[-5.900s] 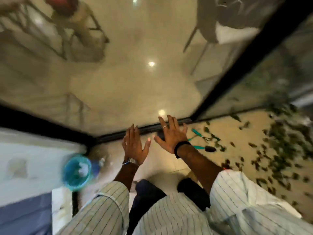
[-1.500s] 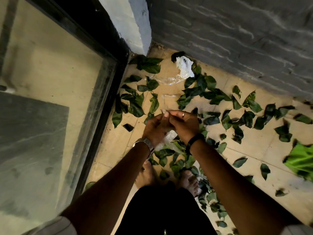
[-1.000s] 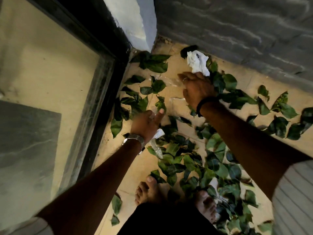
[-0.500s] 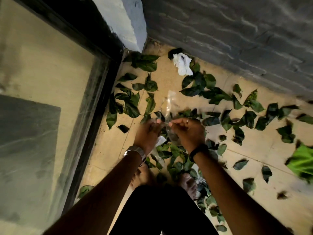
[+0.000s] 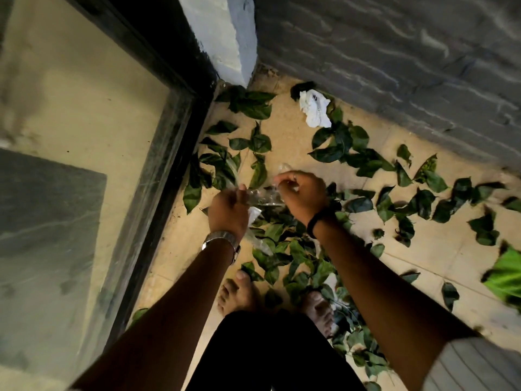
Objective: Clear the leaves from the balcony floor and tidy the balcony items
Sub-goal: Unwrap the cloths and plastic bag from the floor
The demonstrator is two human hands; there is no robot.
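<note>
Green leaves (image 5: pixel 341 153) lie scattered over the tan tiled balcony floor (image 5: pixel 287 136), thickest around my bare feet. My left hand (image 5: pixel 229 208) and my right hand (image 5: pixel 303 193) each pinch an edge of a clear plastic bag (image 5: pixel 263 197), which stretches between them above the leaves. More clear plastic hangs below my left hand. A crumpled white tissue (image 5: pixel 314 108) lies near the wall corner, untouched.
A black-framed glass door (image 5: pixel 158 176) runs along the left. A grey brick wall (image 5: pixel 394 60) closes the far side, with a white pillar (image 5: pixel 222 38) at the corner. A bright green object (image 5: pixel 507 275) sits at the right edge.
My right hand reached out to the floor by the tissue, then came back to my left hand. Both hands have now moved apart, pulling the clear bag open between them.
</note>
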